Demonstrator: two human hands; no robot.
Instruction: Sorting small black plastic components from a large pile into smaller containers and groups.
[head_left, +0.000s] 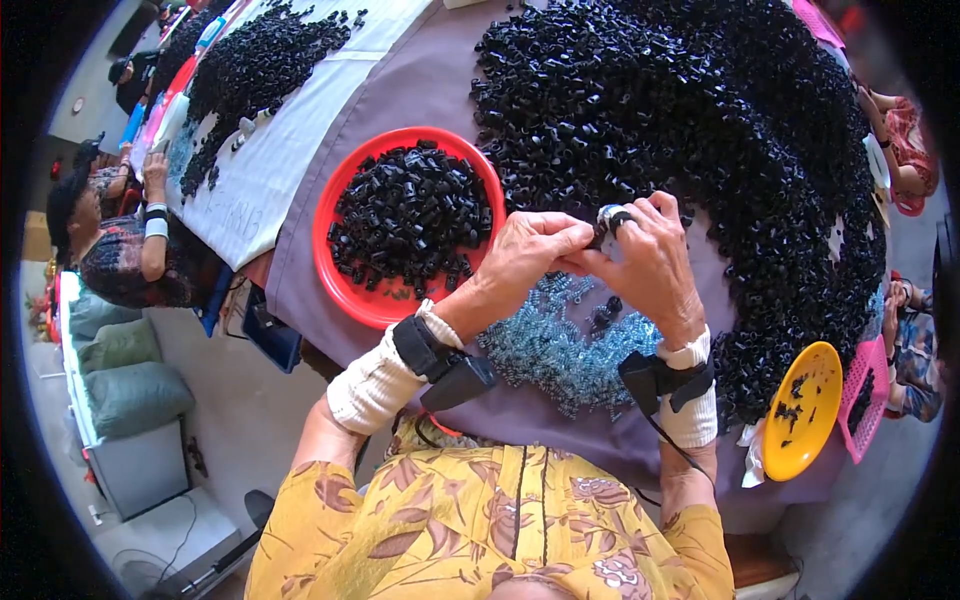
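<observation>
My left hand (530, 250) and my right hand (650, 255) meet in front of me, fingertips pinched together. A small black plastic piece (597, 239) shows between them, partly hidden by the fingers. Around a finger of my right hand sits a black band with a shiny part (618, 217). Below the hands lies a spread of small clear-blue plastic pieces (570, 350), with a few black pieces among them. Left of my left hand stands a red basin (325, 265) filled with small black plastic pieces (410, 215).
A large heap of black pieces (640, 110) covers the far and right part of the purple cloth (345, 180). At the right edge stand a yellow plate (800, 425) and a pink basket (870, 400). Other people sit at both sides; another table (250, 190) is at left.
</observation>
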